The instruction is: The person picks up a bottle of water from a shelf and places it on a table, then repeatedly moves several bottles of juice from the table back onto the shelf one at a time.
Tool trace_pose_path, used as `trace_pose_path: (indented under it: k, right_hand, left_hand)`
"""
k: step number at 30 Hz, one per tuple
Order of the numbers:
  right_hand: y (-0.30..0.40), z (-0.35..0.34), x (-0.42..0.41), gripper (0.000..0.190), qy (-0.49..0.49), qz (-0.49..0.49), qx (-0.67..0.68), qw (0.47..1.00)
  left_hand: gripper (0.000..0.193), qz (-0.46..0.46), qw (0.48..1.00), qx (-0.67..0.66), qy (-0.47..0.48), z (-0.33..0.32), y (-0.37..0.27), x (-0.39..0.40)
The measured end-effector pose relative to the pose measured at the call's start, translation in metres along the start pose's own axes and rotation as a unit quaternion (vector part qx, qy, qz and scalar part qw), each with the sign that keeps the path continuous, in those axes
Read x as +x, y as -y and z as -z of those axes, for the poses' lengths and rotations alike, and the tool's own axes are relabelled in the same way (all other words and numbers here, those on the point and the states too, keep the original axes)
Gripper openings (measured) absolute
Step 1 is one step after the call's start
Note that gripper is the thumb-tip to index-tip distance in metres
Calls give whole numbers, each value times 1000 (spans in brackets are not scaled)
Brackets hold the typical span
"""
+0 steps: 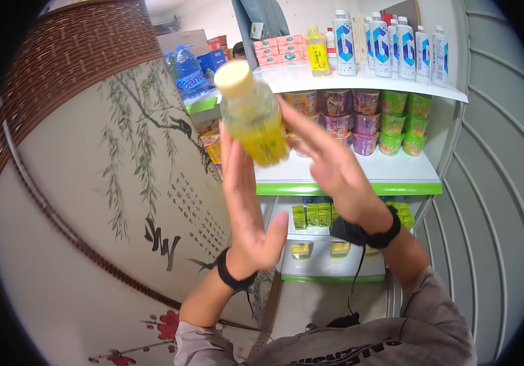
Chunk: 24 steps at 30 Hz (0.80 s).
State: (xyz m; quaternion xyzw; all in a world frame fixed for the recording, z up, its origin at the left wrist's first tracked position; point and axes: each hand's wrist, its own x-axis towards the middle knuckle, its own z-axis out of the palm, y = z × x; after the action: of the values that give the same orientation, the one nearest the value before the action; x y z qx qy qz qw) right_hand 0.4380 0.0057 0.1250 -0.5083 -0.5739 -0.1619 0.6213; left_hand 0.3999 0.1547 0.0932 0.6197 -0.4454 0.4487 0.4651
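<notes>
A clear plastic bottle with a cream cap and a yellow label (256, 121) is tilted between my two raised hands, slightly blurred. My left hand (248, 206) is upright at the bottle's lower left side, fingers straight and thumb apart. From the right, my right hand (335, 160) reaches with extended fingers to the bottle's other side. The bottle seems pressed between the fingers of both hands; the exact contact is partly hidden. A similar yellow-labelled bottle (318, 52) stands on the top shelf behind, beside several tall white-and-blue bottles (345, 43).
Stacked instant noodle cups (391, 121) fill part of the shelf below the white top shelf (358, 82). Small green cartons (312, 217) and yellow containers (300, 251) are lower down. A painted screen (106, 183) borders the left, a grey ribbed wall (495, 183) the right.
</notes>
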Motion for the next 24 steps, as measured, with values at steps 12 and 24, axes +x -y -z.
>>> trace_pose_path:
  k: [12, 24]
  right_hand:
    - [-142, 11, 157, 69, -166, -69, -7, 984]
    - [-274, 116, 240, 42, -306, -98, 23, 947]
  left_hand:
    - [63, 67, 975, -204, -59, 64, 190, 126]
    - [39, 290, 903, -281, -144, 13, 373, 221]
